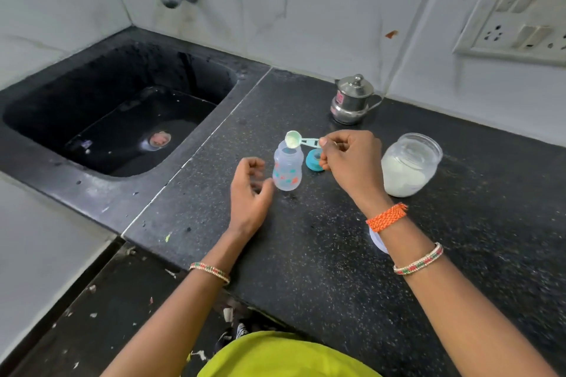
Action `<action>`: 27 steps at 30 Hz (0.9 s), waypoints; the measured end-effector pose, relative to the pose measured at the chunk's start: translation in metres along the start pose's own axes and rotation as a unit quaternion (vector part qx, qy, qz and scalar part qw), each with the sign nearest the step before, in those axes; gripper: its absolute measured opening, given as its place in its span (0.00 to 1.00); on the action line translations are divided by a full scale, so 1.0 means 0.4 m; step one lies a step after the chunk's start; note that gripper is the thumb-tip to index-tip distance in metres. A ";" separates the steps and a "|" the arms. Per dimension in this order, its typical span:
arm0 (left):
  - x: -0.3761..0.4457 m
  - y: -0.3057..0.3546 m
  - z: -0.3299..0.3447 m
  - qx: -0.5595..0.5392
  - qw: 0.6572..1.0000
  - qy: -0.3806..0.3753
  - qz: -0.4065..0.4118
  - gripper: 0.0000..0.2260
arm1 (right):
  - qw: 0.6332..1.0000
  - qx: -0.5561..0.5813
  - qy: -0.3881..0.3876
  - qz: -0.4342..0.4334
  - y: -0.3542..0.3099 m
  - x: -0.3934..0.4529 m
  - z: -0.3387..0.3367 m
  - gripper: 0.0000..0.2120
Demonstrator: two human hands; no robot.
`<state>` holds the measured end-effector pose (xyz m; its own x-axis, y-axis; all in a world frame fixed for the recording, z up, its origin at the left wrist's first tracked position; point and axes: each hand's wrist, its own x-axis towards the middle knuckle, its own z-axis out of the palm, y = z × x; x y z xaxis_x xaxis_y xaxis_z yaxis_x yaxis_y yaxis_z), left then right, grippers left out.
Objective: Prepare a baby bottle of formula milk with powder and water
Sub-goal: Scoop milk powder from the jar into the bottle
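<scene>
Right hand pinched the scoop by its handle, bowl tilted over the open mouth of the baby bottle. Left hand hovered just beside the bottle, fingers loosely curled, holding nothing. Bottle stood upright on the black table, teal cap just behind it, powder jar to the right.

Home kitchen: sink, granite counter.

Your arms are bare to the elbow. You wear a lime-green garment, a beaded bangle on your left wrist, and a braided orange thread band plus a red-green beaded bangle on your right.
</scene>
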<state>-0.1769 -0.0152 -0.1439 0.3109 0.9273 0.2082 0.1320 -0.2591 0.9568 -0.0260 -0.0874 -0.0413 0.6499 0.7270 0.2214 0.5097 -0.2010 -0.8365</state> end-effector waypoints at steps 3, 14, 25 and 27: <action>0.042 -0.014 0.007 0.035 0.996 -0.081 0.013 0.25 | 0.991 -0.096 0.001 -0.089 -0.007 -0.007 0.005 0.07; 0.085 -0.007 0.040 0.004 0.991 -0.124 0.052 0.22 | 0.941 -0.225 -0.034 -0.251 -0.003 -0.022 0.024 0.07; 0.081 -0.015 0.046 -0.013 0.993 -0.109 0.049 0.24 | 0.938 -0.218 -0.016 -0.269 0.020 -0.036 0.031 0.05; 0.080 -0.014 0.045 -0.013 0.993 -0.108 0.047 0.24 | 0.938 -0.220 -0.012 -0.269 0.023 -0.039 0.031 0.06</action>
<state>-0.1507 0.0109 -0.1461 0.5159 0.8191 0.2508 0.0702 -0.3322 0.9406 -0.0385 -0.0924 -0.0588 0.2226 0.8141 0.5363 0.9467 -0.0491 -0.3184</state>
